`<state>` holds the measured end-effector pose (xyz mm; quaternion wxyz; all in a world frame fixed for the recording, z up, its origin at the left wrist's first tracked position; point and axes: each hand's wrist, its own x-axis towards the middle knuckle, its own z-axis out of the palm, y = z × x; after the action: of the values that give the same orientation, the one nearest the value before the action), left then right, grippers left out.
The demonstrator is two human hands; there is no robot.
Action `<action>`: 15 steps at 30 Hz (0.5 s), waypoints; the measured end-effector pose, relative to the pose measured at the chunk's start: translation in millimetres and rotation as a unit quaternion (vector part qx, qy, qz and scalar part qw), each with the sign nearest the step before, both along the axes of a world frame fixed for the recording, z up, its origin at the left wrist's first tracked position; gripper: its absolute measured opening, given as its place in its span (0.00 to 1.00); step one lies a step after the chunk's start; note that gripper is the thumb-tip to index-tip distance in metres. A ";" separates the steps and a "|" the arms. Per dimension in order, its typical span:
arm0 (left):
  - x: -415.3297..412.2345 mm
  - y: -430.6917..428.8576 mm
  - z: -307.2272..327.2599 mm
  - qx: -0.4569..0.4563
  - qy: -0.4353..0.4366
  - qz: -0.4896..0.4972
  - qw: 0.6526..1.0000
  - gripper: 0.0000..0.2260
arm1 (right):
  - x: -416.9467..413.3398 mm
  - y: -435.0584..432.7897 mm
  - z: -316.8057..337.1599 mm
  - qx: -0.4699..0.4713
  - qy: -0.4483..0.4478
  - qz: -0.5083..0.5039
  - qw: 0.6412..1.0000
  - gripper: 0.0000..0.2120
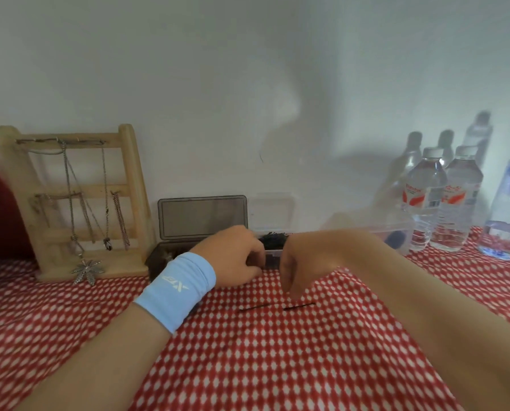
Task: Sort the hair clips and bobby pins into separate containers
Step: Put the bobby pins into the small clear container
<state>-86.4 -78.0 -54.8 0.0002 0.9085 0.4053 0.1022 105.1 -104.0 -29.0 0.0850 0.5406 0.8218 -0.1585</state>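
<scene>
Head view: two bobby pins [255,307] on cloth [277,366], two open boxes [202,216], left hand [233,256], right hand [301,262], grips unclear.

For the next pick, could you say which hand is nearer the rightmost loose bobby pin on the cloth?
Right. The right hand hangs just over the bobby pin; the left hand is farther back and left.

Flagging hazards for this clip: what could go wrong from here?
1. The two thin black bobby pins on the red-and-white patterned cloth lie just below the right hand; a sweep might scatter them.
2. The left hand and right hand crowd the clear plastic box of black pins; a nudge could spill it.
</scene>
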 end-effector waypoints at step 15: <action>13.8 -29.9 -8.4 -0.102 0.086 0.030 0.991 0.08 | 4.9 -4.7 -4.6 0.153 0.057 -0.094 0.982 0.06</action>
<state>-72.6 -107.8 -63.2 0.0549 0.8965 0.4392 -0.0187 110.0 -108.8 -33.6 -0.0608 0.6120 0.7855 -0.0687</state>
